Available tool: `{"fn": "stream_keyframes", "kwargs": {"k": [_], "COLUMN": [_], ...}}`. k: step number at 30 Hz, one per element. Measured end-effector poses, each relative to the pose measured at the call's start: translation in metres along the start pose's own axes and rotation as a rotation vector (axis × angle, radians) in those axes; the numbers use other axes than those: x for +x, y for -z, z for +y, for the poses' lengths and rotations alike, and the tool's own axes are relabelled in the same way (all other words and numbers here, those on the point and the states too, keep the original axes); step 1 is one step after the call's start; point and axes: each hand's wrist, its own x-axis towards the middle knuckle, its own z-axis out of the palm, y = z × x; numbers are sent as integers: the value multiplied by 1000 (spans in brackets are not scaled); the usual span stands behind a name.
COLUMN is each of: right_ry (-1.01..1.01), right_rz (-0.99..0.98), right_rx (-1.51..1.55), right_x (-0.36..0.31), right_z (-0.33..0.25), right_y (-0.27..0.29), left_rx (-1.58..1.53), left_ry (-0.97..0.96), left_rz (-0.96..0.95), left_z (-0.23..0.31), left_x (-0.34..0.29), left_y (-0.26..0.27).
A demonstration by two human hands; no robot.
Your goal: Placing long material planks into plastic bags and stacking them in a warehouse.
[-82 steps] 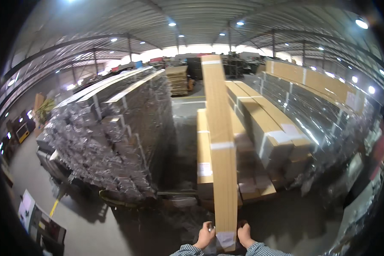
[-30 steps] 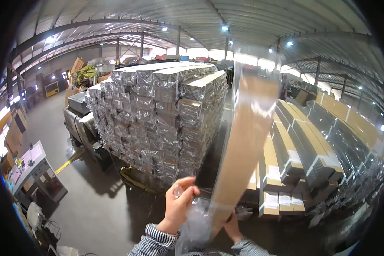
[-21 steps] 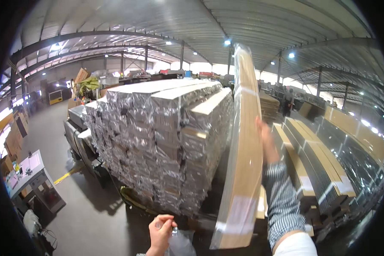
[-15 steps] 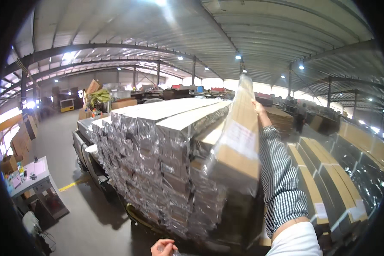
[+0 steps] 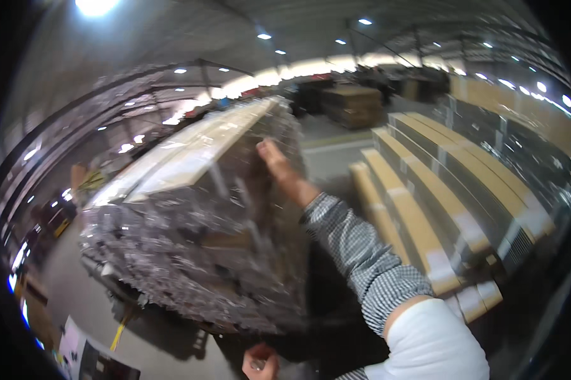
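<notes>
A tall stack of long boxes (image 5: 190, 253) in clear plastic film fills the middle of the view. Along its top right edge lies a long film-wrapped box (image 5: 225, 183), in line with the pale box tops beside it. My right hand (image 5: 282, 170) lies against this box's right side, fingers stretched out and somewhat blurred. Low in front of the stack, my left hand (image 5: 260, 362) is closed, its fingers curled in. A small greyish bit shows between those fingers, too blurred to name. The checked right sleeve (image 5: 355, 247) hides part of the space beside the stack.
Rows of long strapped cardboard boxes (image 5: 418, 209) stand to the right, with film-covered ones (image 5: 526, 145) beyond. A brown stack (image 5: 352, 106) stands farther back. At lower left is a work table (image 5: 86, 354), near a yellow floor line (image 5: 117, 332).
The long box, tilted upward before, now lies along the stack's top right edge. My right hand has moved from its far part onto its side. The view has swung right.
</notes>
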Motion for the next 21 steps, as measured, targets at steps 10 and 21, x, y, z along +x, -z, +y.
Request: {"fn": "stream_keyframes", "kwargs": {"k": [10,21], "right_ry": [-359,-583], "right_rz": [500,293], "right_rx": [-1258,-1515], "right_x": [-403,-454], "right_z": [-16,-30], "right_y": [260,286], "left_rx": [0,-245], "left_ry": [-116,-145], "left_rz": [-142,-392], "left_z": [-19,64], "left_x": [-86,-180], "left_y": [45,-3]}}
